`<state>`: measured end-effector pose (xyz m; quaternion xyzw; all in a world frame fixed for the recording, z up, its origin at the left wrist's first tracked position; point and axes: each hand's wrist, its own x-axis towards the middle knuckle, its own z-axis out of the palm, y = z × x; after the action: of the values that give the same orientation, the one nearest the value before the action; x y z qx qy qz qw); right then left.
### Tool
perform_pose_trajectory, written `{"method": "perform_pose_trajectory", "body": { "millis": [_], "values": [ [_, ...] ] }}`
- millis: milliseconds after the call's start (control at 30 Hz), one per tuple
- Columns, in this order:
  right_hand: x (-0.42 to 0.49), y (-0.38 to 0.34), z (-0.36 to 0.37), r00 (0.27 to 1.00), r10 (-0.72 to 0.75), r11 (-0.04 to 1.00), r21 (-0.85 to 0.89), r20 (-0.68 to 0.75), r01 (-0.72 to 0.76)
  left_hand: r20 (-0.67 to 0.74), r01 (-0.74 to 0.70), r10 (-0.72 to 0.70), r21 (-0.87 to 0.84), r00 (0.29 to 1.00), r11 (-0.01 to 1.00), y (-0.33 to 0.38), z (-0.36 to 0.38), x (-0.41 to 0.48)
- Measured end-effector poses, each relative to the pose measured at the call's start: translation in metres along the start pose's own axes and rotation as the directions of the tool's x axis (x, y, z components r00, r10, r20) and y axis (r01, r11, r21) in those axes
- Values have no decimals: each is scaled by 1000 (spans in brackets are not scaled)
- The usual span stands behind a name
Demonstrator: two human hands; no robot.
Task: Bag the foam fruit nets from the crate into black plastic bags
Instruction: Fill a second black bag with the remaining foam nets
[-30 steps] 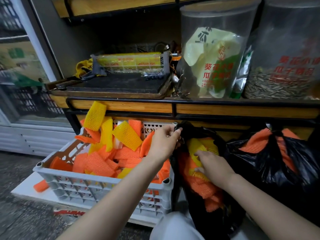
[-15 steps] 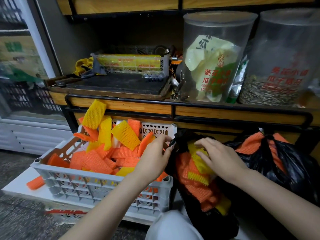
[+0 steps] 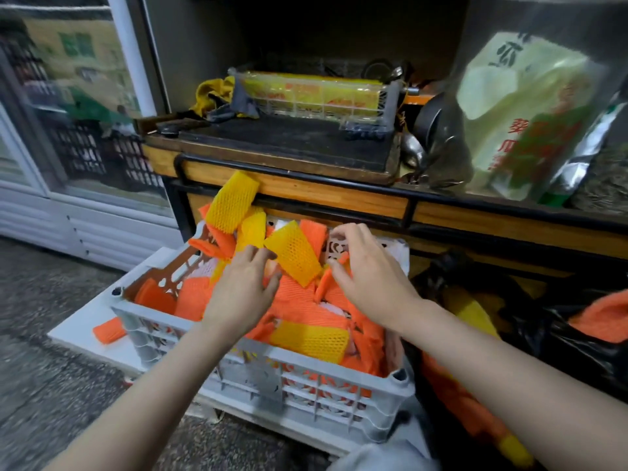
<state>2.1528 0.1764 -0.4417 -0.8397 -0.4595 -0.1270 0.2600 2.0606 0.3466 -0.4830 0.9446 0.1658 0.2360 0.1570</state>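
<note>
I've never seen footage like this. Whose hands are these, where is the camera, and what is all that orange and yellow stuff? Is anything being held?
There is no machine here. A person wears one wide-angle camera on the head, and it looks down at their own bare hands. The left hand and the right hand reach over a grey plastic crate heaped with orange and yellow foam fruit nets. These are soft sleeves that protect fruit. One yellow net sticks up between the hands, with the left fingertips at its edge, but neither hand plainly grips anything. On the right is a black plastic bag with nets already inside. Behind the crate runs a wooden shelf.
</note>
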Motion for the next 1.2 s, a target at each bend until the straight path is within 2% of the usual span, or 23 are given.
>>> {"method": "perform_pose_trajectory", "body": {
  "millis": [133,267,367,467,600,700,833,1033,1200],
  "values": [
    [25,30,68,968,214,973,58,132,-223,57,127,-128,17,990,992,-38,21,29],
    [44,71,127,830,515,822,152,212,-549,120,226,-220,-37,968,973,-62,54,59],
    [58,115,176,761,597,741,190,255,-644,180,277,-268,-28,947,960,-77,75,81],
    [70,129,195,698,664,658,236,266,-715,234,301,-291,-6,927,954,-88,88,100],
    [78,135,208,666,707,618,249,238,-745,253,351,-336,-16,907,936,-100,97,114],
    [77,131,203,674,700,637,221,236,-739,211,395,-379,-39,901,918,-105,97,117],
    [73,117,184,747,635,718,209,196,-664,153,437,-414,-183,897,880,-101,84,111],
    [67,62,121,882,453,818,332,134,-470,42,363,-385,-441,922,821,-73,47,78],
    [62,5,82,950,312,900,318,6,-298,4,300,-394,-656,919,693,-49,15,43]
  ]
}}
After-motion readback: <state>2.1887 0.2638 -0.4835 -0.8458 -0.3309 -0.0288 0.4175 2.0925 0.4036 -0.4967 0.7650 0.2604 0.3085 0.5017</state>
